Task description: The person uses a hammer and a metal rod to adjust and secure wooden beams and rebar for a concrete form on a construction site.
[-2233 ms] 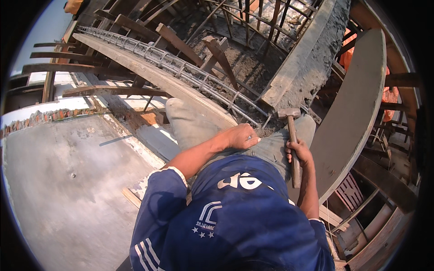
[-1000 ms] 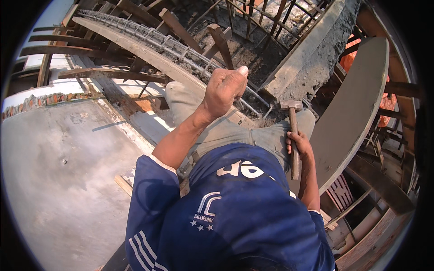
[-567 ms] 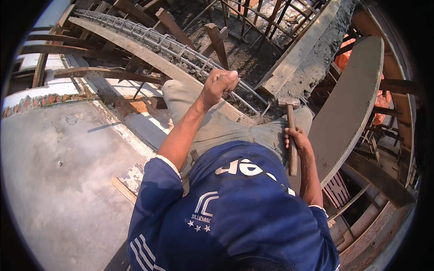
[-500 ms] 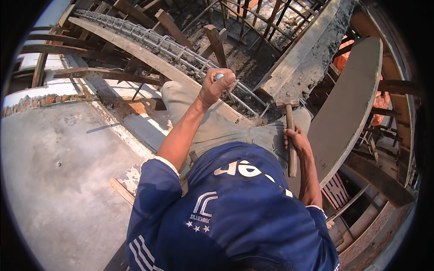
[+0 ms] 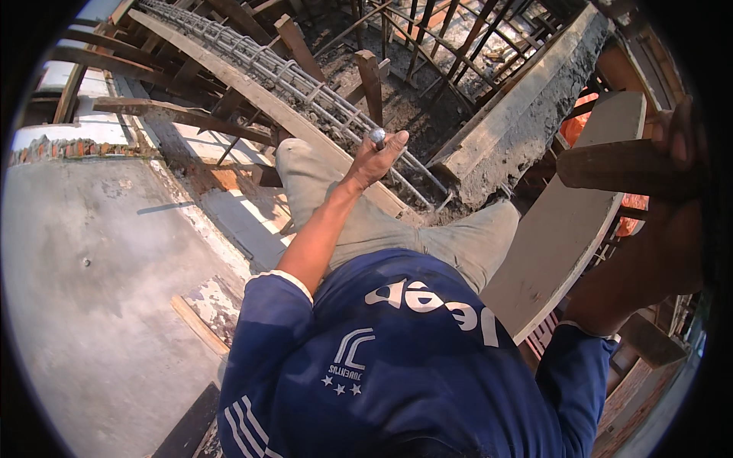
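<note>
A person in a blue shirt [image 5: 397, 359] perches above a grey concrete slab [image 5: 92, 305], legs toward a rebar cage [image 5: 305, 80] laid along wooden formwork [image 5: 229, 76]. The left hand [image 5: 374, 160] reaches forward, fingers pinched round a small metal nail [image 5: 377, 137] just over the cage. The right hand [image 5: 679, 153] is raised close to the camera, fist wrapped tight on a wooden handle [image 5: 618, 164]; its head is out of view. A pale plank [image 5: 565, 229] slants at the right, beside a concrete beam [image 5: 527, 107], with open pit beyond.

A small silvery nail [image 5: 377, 137] stands head-up, pinched above the rebar cage; the wooden-handled hammer [image 5: 622, 168] is raised high.
</note>
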